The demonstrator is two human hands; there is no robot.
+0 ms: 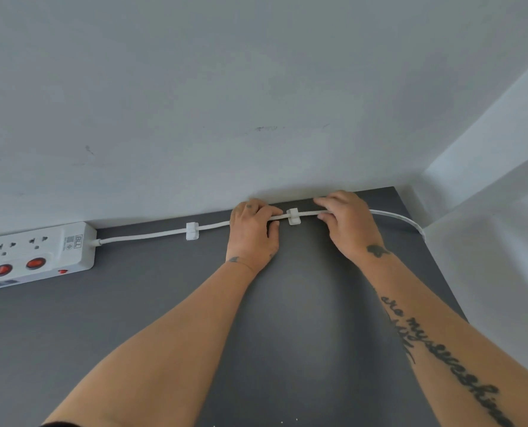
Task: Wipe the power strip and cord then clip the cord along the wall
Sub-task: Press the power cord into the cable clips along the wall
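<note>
Power strip (37, 254) far left of left hand, flat on grey surface (287, 318), against wall (256, 87). Cord (151, 235) runs from strip through first clip (192, 231), near left hand. Left hand (253, 234) pinches cord. Second clip (294, 216) between both hands, cord seated in it. Right hand (349, 226) grips cord just beside clip; cord curves away right of it.

Two bits of lettering, one printed and one inked.
At the left of the frame, the power strip (34, 257) carries a small sideways logo (78, 241) reading roughly "BLL", with unreadable fine print beside it. A script tattoo (460, 371) down the right forearm (432, 303) reads "are my sunshine".
</note>
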